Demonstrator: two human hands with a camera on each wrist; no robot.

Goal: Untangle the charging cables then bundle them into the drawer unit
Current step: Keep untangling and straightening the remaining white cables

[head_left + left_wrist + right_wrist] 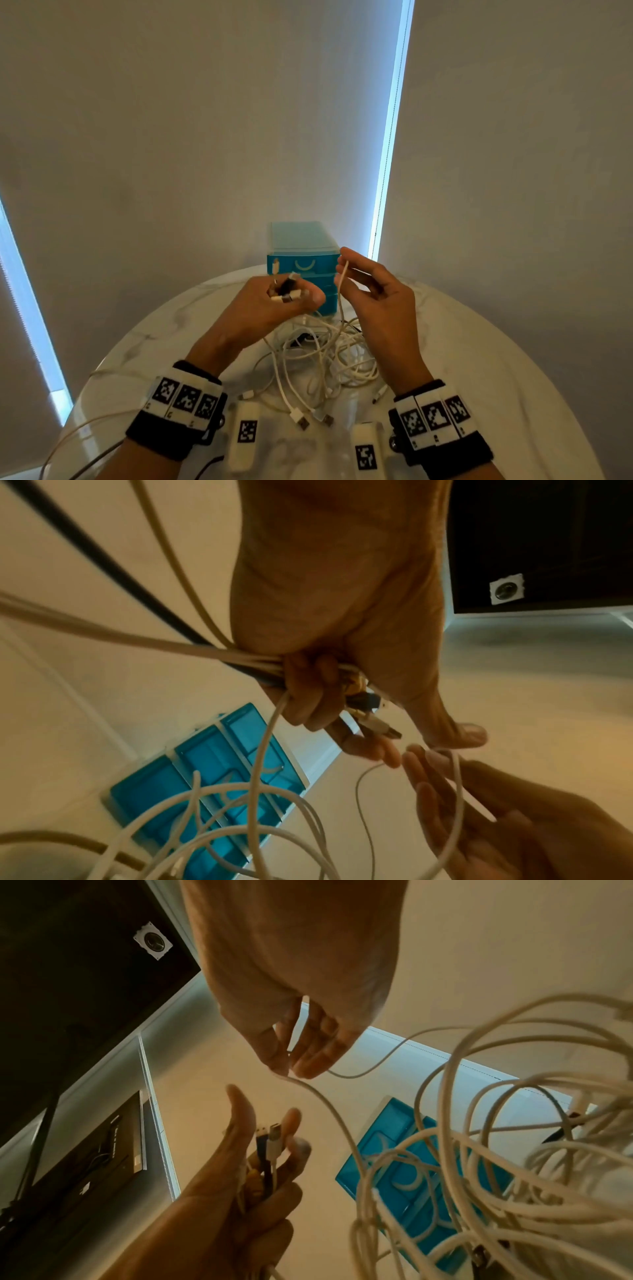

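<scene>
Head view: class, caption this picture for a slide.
Left hand grips plug ends; right hand pinches one white cable above the tangle.

Round white marble-look table (496, 359) fills the near part of the head view. Plain grey-beige roller blinds (205, 120) cover the far wall; bright vertical strip of daylight (390, 137) between two blinds, right of centre, and another strip (24, 291) at far left. Black-and-white square tag markers on white wrist bands (185, 399), both wrists. Wrist views: dark ceiling panel (548, 534) with small white-framed round fitting (507, 589); dark flat wall-mounted panel (103, 1150) at left, detail blurred.
</scene>
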